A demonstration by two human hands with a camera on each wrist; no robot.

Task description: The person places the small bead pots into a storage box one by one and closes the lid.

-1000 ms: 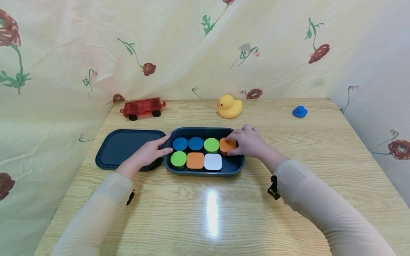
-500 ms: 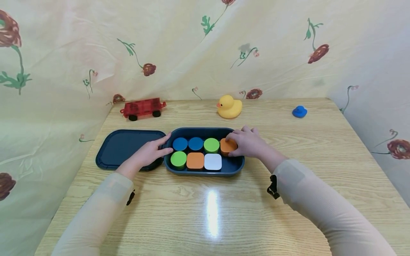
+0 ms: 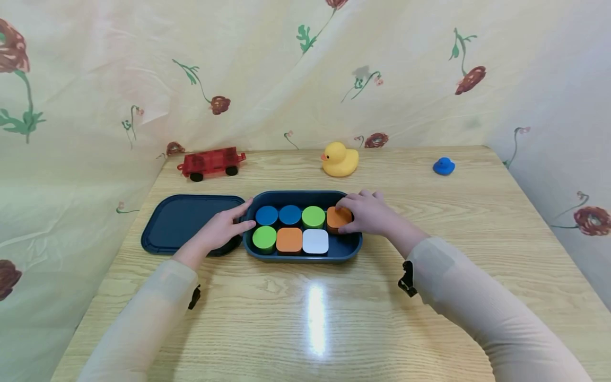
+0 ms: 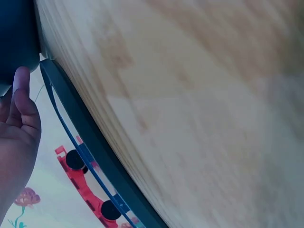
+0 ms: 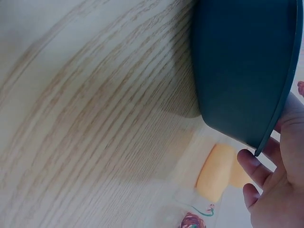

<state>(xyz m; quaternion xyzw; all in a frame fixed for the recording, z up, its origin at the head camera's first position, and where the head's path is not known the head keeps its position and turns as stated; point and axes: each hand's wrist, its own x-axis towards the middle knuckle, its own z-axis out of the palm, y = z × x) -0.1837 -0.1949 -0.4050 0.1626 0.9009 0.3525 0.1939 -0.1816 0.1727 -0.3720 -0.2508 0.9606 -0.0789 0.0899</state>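
A dark blue oblong box (image 3: 302, 259) holds two rows of blocks. At the back right of it, my right hand (image 3: 369, 212) grips an orange square block (image 3: 338, 219) between fingers and thumb. Left of that block stand a green round block (image 3: 313, 217) and two blue round blocks (image 3: 279, 215). The front row has a green round block (image 3: 264, 239), an orange square block (image 3: 289, 240) and a white square block (image 3: 315, 241). My left hand (image 3: 219, 229) rests with extended fingers against the box's left end. In the right wrist view, the box wall hides the blocks.
Left of the box lies a dark blue lid (image 3: 191, 220), partly under the left hand. Along the back of the wooden table (image 3: 267, 329) are a red toy wagon (image 3: 211, 163), a yellow duck (image 3: 340, 160) and a small blue duck (image 3: 444, 166). Flowered cloth hangs behind.
The head view has shifted very slightly. Both hands keep their places, the right still gripping the orange block and the left at the box's end.
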